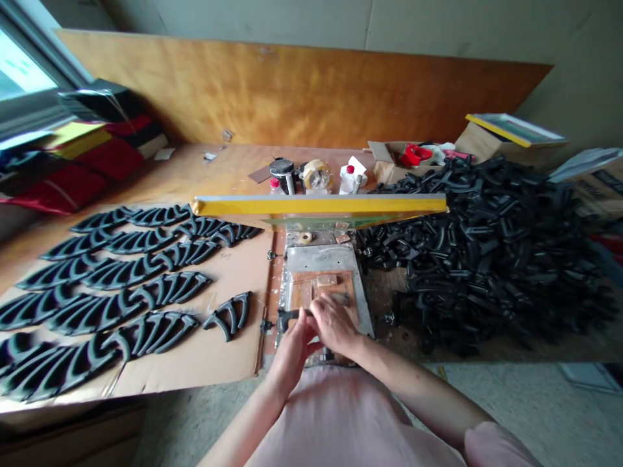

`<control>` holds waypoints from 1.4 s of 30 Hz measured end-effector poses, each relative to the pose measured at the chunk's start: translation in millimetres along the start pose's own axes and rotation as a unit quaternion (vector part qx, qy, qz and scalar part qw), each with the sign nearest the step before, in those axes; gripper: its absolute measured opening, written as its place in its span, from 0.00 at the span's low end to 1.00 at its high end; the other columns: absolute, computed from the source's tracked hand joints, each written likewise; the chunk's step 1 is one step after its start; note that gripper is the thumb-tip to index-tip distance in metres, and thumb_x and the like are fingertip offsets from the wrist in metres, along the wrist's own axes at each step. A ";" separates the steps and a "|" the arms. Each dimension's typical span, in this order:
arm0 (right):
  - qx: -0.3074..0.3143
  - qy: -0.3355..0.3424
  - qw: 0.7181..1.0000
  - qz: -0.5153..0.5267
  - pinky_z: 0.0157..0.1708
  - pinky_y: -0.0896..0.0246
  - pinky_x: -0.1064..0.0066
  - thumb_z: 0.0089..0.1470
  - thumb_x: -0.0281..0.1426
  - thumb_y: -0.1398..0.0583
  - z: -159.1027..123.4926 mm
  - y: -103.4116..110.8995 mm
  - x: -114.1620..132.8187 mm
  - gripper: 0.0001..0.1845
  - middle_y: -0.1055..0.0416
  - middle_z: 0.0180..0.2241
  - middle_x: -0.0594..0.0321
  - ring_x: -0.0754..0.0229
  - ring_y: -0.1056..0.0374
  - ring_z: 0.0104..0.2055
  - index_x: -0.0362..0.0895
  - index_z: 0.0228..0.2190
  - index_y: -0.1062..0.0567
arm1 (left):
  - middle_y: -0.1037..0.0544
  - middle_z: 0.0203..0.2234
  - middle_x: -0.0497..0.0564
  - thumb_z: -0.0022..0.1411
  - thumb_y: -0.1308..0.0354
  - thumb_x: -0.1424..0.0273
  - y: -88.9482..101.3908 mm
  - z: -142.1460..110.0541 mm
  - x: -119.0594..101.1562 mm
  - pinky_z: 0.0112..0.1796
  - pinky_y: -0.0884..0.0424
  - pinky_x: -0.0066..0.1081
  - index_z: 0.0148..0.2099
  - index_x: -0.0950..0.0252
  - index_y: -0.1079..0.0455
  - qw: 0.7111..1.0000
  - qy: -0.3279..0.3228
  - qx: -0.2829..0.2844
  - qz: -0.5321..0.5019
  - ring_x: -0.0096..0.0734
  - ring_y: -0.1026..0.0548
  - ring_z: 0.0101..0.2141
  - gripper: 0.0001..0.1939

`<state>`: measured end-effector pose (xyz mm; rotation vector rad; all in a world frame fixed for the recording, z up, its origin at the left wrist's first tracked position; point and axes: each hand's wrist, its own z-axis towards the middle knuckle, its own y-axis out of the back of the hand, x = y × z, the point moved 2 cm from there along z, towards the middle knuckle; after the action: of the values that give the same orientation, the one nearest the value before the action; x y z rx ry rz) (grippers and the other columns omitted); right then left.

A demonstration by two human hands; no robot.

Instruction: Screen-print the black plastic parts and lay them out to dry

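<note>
Head view, left hand (291, 345) and right hand (337, 324) both grasping a black elongated plastic piece (286, 318), flat grey metal plate (324, 255) near, heaped black curved parts (479, 250) rightward.

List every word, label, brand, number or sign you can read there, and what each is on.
No text can be read with certainty.
Faint marks on the cardboard sheet: too small to read.
Dark print on the cardboard box at the right edge: too blurred to read.
</note>
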<state>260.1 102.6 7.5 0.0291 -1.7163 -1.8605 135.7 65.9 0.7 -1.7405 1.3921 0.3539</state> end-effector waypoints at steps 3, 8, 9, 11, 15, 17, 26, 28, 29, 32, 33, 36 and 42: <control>0.013 0.017 0.999 0.033 0.42 0.38 0.68 0.64 0.35 0.45 -14.1 15.9 -18.7 0.09 0.25 0.37 0.58 0.57 0.30 0.43 0.46 0.37 0.27 | 0.20 0.34 0.55 0.64 0.48 0.53 53.7 2.4 4.8 0.34 0.24 0.33 0.40 0.65 0.33 0.990 -0.025 -0.133 -0.026 0.35 0.20 0.33 0.19; 0.104 -0.363 0.923 -0.076 0.32 0.36 0.66 0.65 0.43 0.50 -55.4 54.8 -156.5 0.19 0.24 0.28 0.54 0.53 0.26 0.31 0.46 0.38 0.25 | 0.22 0.26 0.53 0.67 0.55 0.55 193.2 0.2 -8.3 0.31 0.24 0.33 0.35 0.64 0.37 0.915 -0.015 -0.381 0.131 0.32 0.22 0.25 0.18; 0.132 -0.407 0.903 -0.050 0.30 0.36 0.66 0.64 0.47 0.51 -66.2 57.0 -180.6 0.22 0.24 0.27 0.54 0.54 0.26 0.29 0.45 0.36 0.24 | 0.23 0.23 0.53 0.68 0.58 0.55 215.1 0.5 -7.8 0.30 0.24 0.34 0.33 0.63 0.38 0.899 0.014 -0.402 0.172 0.34 0.22 0.24 0.19; 0.160 -0.494 0.854 0.035 0.25 0.35 0.67 0.62 0.53 0.54 -87.4 55.9 -215.9 0.29 0.25 0.24 0.55 0.56 0.28 0.23 0.44 0.34 0.25 | 0.25 0.20 0.54 0.67 0.60 0.53 244.6 4.7 -6.5 0.29 0.25 0.36 0.30 0.63 0.38 0.876 0.062 -0.415 0.236 0.38 0.23 0.23 0.22; 0.140 -0.536 0.823 0.126 0.21 0.36 0.71 0.62 0.48 0.50 -107.4 52.7 -234.8 0.23 0.28 0.20 0.58 0.58 0.29 0.20 0.43 0.31 0.28 | 0.29 0.14 0.60 0.63 0.58 0.48 258.9 19.1 -14.4 0.24 0.28 0.39 0.23 0.63 0.36 0.864 0.090 -0.389 0.307 0.45 0.26 0.20 0.28; 0.143 -0.468 0.862 0.132 0.21 0.37 0.73 0.60 0.40 0.46 -99.9 54.0 -220.6 0.14 0.28 0.21 0.62 0.59 0.29 0.21 0.44 0.30 0.28 | 0.31 0.12 0.59 0.60 0.56 0.46 256.1 19.9 -24.7 0.22 0.31 0.39 0.22 0.63 0.35 0.855 0.099 -0.379 0.339 0.47 0.27 0.18 0.28; 0.131 -0.002 0.991 -0.025 0.39 0.36 0.73 0.59 0.22 0.48 -2.7 17.8 -83.7 0.30 0.27 0.43 0.60 0.59 0.28 0.41 0.55 0.60 0.35 | 0.28 0.16 0.50 0.58 0.48 0.48 173.0 16.9 -114.0 0.27 0.32 0.31 0.34 0.63 0.28 0.830 -0.060 -0.315 0.456 0.38 0.27 0.21 0.23; 0.154 0.026 0.985 -0.074 0.39 0.37 0.72 0.60 0.22 0.48 8.2 9.7 -77.4 0.30 0.28 0.42 0.59 0.59 0.29 0.41 0.57 0.59 0.33 | 0.26 0.19 0.50 0.60 0.51 0.44 134.7 20.2 -140.0 0.26 0.33 0.29 0.35 0.63 0.28 0.833 -0.139 -0.287 0.452 0.34 0.27 0.21 0.26; 0.154 0.035 0.983 -0.090 0.40 0.37 0.71 0.60 0.23 0.48 11.9 8.0 -77.3 0.28 0.28 0.42 0.58 0.58 0.29 0.42 0.57 0.58 0.31 | 0.26 0.19 0.50 0.60 0.52 0.43 113.7 19.6 -153.6 0.26 0.33 0.28 0.36 0.63 0.28 0.837 -0.193 -0.268 0.437 0.32 0.28 0.20 0.28; 0.121 0.064 0.985 -0.104 0.47 0.37 0.63 0.61 0.32 0.44 20.1 5.6 -77.2 0.20 0.28 0.46 0.55 0.53 0.32 0.49 0.55 0.54 0.27 | 0.27 0.18 0.47 0.61 0.53 0.43 51.9 8.5 -191.7 0.23 0.34 0.25 0.43 0.64 0.29 0.855 -0.370 -0.191 0.309 0.26 0.31 0.18 0.29; 0.102 0.075 0.987 -0.101 0.51 0.39 0.60 0.61 0.34 0.42 22.3 3.4 -74.9 0.19 0.29 0.50 0.53 0.50 0.35 0.53 0.53 0.54 0.27 | 0.28 0.18 0.46 0.62 0.54 0.43 34.2 4.1 -201.7 0.23 0.34 0.24 0.45 0.64 0.30 0.860 -0.408 -0.165 0.258 0.25 0.31 0.18 0.30; 0.054 0.108 0.990 -0.074 0.61 0.51 0.50 0.59 0.38 0.39 24.2 -11.2 -59.6 0.29 0.39 0.62 0.49 0.47 0.47 0.65 0.46 0.60 0.34 | 0.29 0.17 0.46 0.64 0.59 0.43 -4.6 -4.0 -217.0 0.23 0.33 0.23 0.44 0.66 0.30 0.873 -0.445 -0.099 0.172 0.23 0.31 0.17 0.32; 0.095 0.111 0.988 0.056 0.61 0.46 0.54 0.59 0.40 0.41 -6.4 -20.8 -58.2 0.19 0.28 0.53 0.58 0.54 0.35 0.58 0.49 0.51 0.25 | 0.27 0.20 0.47 0.65 0.58 0.45 -1.3 -19.6 -176.0 0.22 0.33 0.25 0.44 0.66 0.28 0.893 -0.416 -0.090 0.144 0.25 0.31 0.19 0.31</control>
<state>301.8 121.8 -34.2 0.2045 -1.6976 -1.5461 71.9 166.5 131.7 -1.2456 0.9716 1.2603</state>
